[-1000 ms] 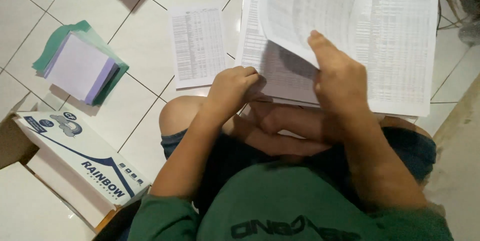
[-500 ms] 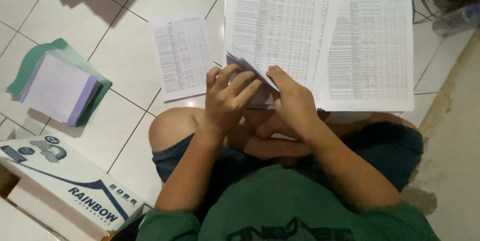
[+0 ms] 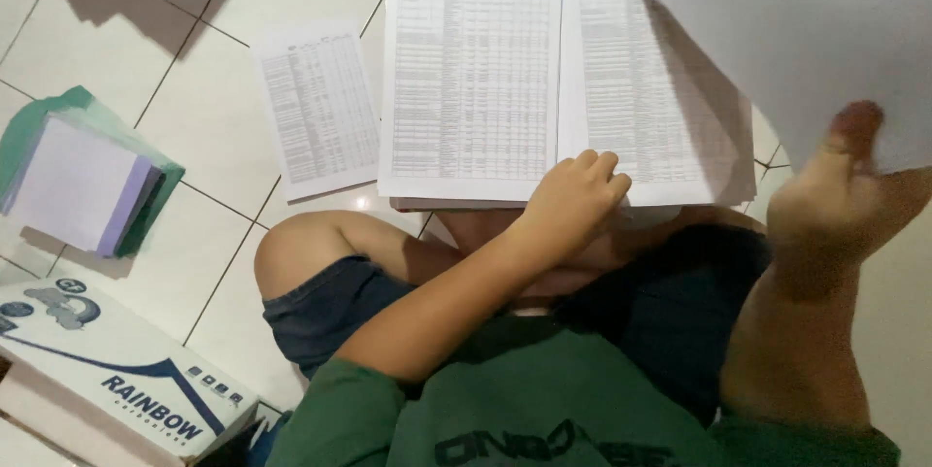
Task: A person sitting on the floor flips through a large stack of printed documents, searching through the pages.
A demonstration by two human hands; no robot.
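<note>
I sit cross-legged on a white tiled floor. My right hand [image 3: 843, 197] grips a white sheet of paper [image 3: 796, 30], lifted up at the right so its blank back faces me. It hides part of the right printed table sheet [image 3: 636, 98]. My left hand [image 3: 575, 203] rests with curled fingers on the lower edge of the left printed table sheet [image 3: 471, 79]; both sheets lie side by side on a stack in front of my legs.
A smaller printed sheet [image 3: 316, 108] lies on the tiles left of the stack. Farther left sits a green folder with pale purple paper [image 3: 78, 183]. A white and blue cardboard box [image 3: 107, 380] stands at the lower left beside my knee.
My right hand has swung from the centre of the stack out to the right, lifting a sheet up and over. My left hand stays at the stack's near edge.
</note>
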